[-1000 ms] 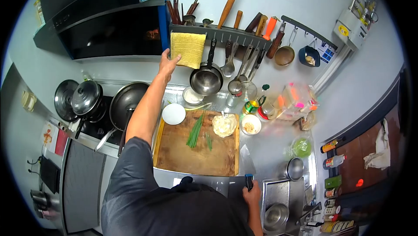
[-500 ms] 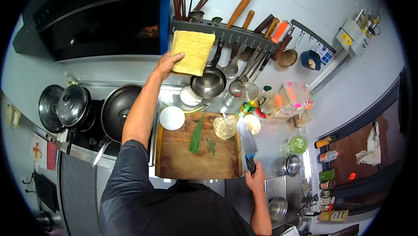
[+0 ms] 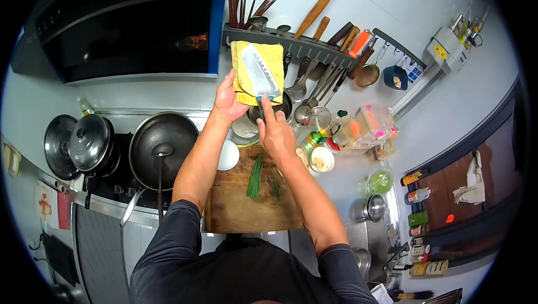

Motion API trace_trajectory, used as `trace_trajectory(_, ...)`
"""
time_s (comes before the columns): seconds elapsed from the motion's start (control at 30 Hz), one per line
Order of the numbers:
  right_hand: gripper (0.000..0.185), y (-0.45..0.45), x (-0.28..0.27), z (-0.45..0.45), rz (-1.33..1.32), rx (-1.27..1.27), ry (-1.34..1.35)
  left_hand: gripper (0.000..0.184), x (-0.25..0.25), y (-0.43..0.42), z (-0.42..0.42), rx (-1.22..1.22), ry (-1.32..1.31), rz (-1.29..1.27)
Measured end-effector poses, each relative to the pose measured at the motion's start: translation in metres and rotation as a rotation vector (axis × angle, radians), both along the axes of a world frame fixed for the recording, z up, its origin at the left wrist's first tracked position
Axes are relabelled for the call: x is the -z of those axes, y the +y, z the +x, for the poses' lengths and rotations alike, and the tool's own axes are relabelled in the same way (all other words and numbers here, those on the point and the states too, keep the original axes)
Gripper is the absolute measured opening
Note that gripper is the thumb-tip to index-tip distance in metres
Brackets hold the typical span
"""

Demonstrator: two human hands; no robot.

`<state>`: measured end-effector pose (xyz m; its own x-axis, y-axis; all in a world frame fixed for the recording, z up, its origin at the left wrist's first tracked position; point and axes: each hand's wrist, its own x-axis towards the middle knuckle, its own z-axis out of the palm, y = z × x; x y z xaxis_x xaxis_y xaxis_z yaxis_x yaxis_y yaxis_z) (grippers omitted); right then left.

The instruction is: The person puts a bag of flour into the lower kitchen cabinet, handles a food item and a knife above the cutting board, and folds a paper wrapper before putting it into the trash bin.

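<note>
My left hand holds up a folded yellow cloth, gripping it from its left and lower side. Flat against the cloth's face lies the broad blade of a kitchen knife, tip pointing up. My right hand is closed around the knife's handle, with the index finger stretched toward the blue band at the blade's base. Below my forearms is a wooden cutting board. Green scallion stalks lie on it. A white bowl is partly covered by my left forearm.
To the left, a wok with a ladle in it and a lidded pot stand on the stove. A utensil rack runs along the wall. Right of the board are a small bowl of chopped pieces, bottles and plastic boxes.
My right hand has brought the knife from the board's right edge up and left, laying its blade on the cloth. My left hand still holds the cloth, now slightly farther right.
</note>
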<state>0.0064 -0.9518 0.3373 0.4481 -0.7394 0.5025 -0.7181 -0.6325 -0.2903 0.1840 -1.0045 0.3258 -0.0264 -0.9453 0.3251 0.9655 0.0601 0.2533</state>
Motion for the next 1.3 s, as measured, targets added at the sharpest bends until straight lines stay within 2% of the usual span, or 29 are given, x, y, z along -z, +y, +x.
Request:
trace_trajectory(0.13, 0.067, 0.014, 0.005, -0.01, -0.052, 0.033, 0.134, 0.052, 0.0, -0.001, 0.001, 0.043, 0.048, -0.011)
trace_trajectory(0.43, 0.067, 0.055, 0.022, -0.056, -0.055, -0.016, 0.125, 0.05, 0.009, -0.008, 0.001, 0.035, 0.017, 0.008)
trace_trajectory(0.53, 0.066, 0.072, 0.019, -0.076, 0.052, -0.03, 0.169, 0.053, 0.011, -0.009, 0.006, -0.005, -0.014, 0.02)
trace_trajectory(0.57, 0.065, 0.074, 0.018, -0.083, 0.079, -0.115, -0.016, 0.053, 0.01, -0.007, 0.007, -0.008, -0.005, 0.022)
trace_trajectory(0.63, 0.056, 0.081, 0.007, -0.097, 0.412, -0.071, -0.319, 0.062, 0.008, -0.002, 0.013, 0.035, 0.017, 0.039)
trace_trajectory(0.67, 0.056, 0.076, 0.001, -0.099, 0.418, -0.075, -0.316, 0.062, 0.01, -0.001, 0.014, 0.03, 0.019, 0.044)
trace_trajectory(0.73, 0.05, 0.054, -0.013, -0.094, 0.802, -0.28, -0.864, 0.075, 0.011, 0.0, 0.015, 0.095, 0.057, 0.061)
trace_trajectory(0.77, 0.05, 0.037, -0.017, -0.082, 0.774, -0.442, -0.963, 0.075, 0.01, 0.0, 0.015, 0.096, 0.051, 0.062)
trace_trajectory(0.83, 0.038, 0.012, -0.025, -0.058, 0.979, -0.515, -1.157, 0.082, 0.012, 0.004, 0.012, 0.073, 0.07, 0.112)
trace_trajectory(0.93, 0.037, -0.022, -0.009, -0.02, 1.311, -0.596, -1.276, 0.084, 0.007, 0.006, 0.008, 0.078, 0.09, 0.103)
trace_trajectory(1.0, 0.037, -0.033, 0.015, -0.002, 1.35, -0.433, -1.223, 0.084, 0.006, 0.006, 0.01, 0.106, 0.063, 0.089)
trace_trajectory(1.07, 0.036, -0.024, 0.014, 0.001, 1.408, -0.396, -1.286, 0.081, 0.002, 0.006, 0.01, 0.107, 0.121, -0.004)
trace_trajectory(1.3, 0.038, -0.011, 0.021, -0.043, 1.367, -0.308, -1.179, 0.079, 0.001, -0.003, 0.012, 0.121, 0.078, -0.032)
